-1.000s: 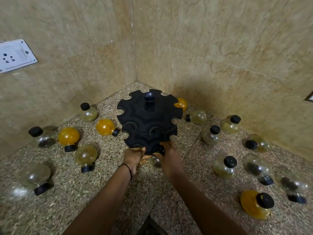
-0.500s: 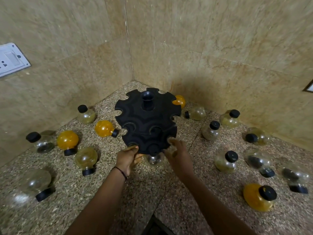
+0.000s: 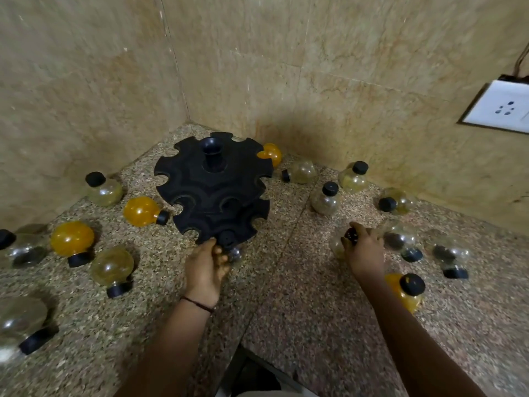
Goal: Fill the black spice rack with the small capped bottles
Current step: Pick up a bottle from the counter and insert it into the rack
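The round black plastic spice rack (image 3: 213,190) stands on the speckled granite surface (image 3: 286,296) near the far corner. The left hand (image 3: 206,267) pinches its near rim. At right, the right hand (image 3: 363,250) has its grip closed around a small clear black-capped bottle (image 3: 345,240).

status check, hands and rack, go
Left hand at the rack near edge, by a bottle hung in a slot. Right hand closing on a clear bottle on the counter. Path clear.
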